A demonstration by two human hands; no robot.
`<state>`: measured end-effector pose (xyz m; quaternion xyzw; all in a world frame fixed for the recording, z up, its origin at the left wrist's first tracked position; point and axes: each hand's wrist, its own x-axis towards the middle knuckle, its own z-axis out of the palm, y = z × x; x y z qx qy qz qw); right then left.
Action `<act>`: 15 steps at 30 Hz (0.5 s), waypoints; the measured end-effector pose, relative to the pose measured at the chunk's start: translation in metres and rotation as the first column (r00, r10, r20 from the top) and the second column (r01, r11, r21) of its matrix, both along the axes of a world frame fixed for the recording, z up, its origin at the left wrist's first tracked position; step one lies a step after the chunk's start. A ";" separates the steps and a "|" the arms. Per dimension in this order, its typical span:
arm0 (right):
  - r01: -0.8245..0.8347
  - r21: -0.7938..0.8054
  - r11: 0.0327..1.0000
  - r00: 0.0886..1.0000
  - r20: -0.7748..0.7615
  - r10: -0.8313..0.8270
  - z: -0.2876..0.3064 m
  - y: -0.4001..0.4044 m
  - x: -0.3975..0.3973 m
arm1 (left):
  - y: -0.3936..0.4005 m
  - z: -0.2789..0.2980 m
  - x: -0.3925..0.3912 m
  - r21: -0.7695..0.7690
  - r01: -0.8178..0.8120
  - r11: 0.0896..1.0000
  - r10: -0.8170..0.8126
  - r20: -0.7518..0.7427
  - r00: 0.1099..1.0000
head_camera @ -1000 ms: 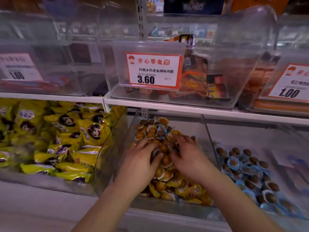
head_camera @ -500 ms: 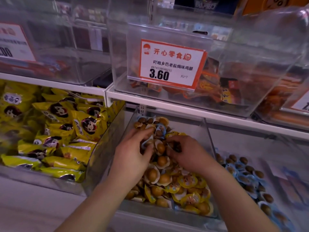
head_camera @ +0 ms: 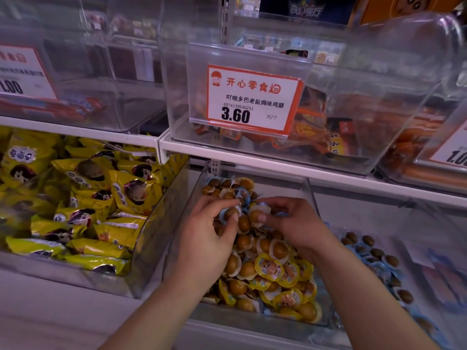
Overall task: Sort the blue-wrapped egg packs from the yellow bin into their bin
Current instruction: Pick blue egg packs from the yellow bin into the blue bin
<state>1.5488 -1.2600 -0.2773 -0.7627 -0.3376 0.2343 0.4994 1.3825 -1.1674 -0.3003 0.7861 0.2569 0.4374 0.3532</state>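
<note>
- Head view: both hands are inside the clear middle bin (head_camera: 313,198) on the lower shelf, the one heaped with yellow-wrapped egg packs (head_camera: 269,267).
- Left hand (head_camera: 204,238): grip pinched on a blue-wrapped egg pack (head_camera: 228,213), thumb and fingertips curled round it, at the upper part of the heap.
- Right hand (head_camera: 295,223): grip pinched on a second egg pack (head_camera: 256,214); thumb lies across its front, fingers curled behind. Blue edging shows at its rim, partly hidden by the fingers.
- The two held packs are just beside each other, near the middle of the heap.
- More blue-wrapped packs (head_camera: 242,195) lie among the brown eggs at the back of the same bin, just above the hands.
- Bin to the right (head_camera: 414,208): clear, holds blue-wrapped egg packs (head_camera: 374,256) in a loose layer; partly cut off at the frame edge.
- Bin to the left (head_camera: 156,223): clear, filled with yellow snack bags (head_camera: 101,198) printed with a cartoon face.
- Upper shelf (head_camera: 278,160): a clear bin with an orange-bordered price tag (head_camera: 252,99) reading 3.60, orange packets behind it. Further tags at far left and far right, partly cut off.
</note>
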 end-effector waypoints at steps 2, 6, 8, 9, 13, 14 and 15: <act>0.076 0.125 0.989 0.990 -0.128 -0.060 0.003 0.001 0.001 | -0.001 0.001 0.002 -0.005 -0.003 1.000 0.003 0.008 1.000; 0.055 0.132 0.990 0.986 -0.164 -0.033 0.009 -0.002 -0.004 | -0.002 0.004 0.004 -0.026 0.000 1.000 0.002 0.066 0.998; 0.013 0.109 0.994 0.983 -0.185 0.008 0.010 -0.002 -0.010 | -0.002 0.006 0.005 -0.032 -0.002 0.999 0.005 0.106 0.994; 0.021 0.125 0.992 0.978 -0.209 0.006 0.011 -0.002 -0.012 | -0.003 0.007 0.005 -0.031 -0.008 0.999 0.011 0.120 0.993; 0.177 0.187 0.966 0.922 -0.376 -0.097 0.019 -0.008 -0.020 | -0.008 0.013 0.006 -0.030 -0.015 0.999 0.020 0.174 0.985; 0.197 0.208 0.958 0.883 -0.463 -0.081 0.022 -0.011 -0.021 | -0.011 0.014 0.006 -0.014 -0.004 1.000 0.007 0.188 0.982; 0.180 0.228 0.957 0.837 -0.546 -0.028 0.025 -0.015 -0.022 | -0.015 0.016 0.008 0.012 0.014 1.000 -0.016 0.197 0.980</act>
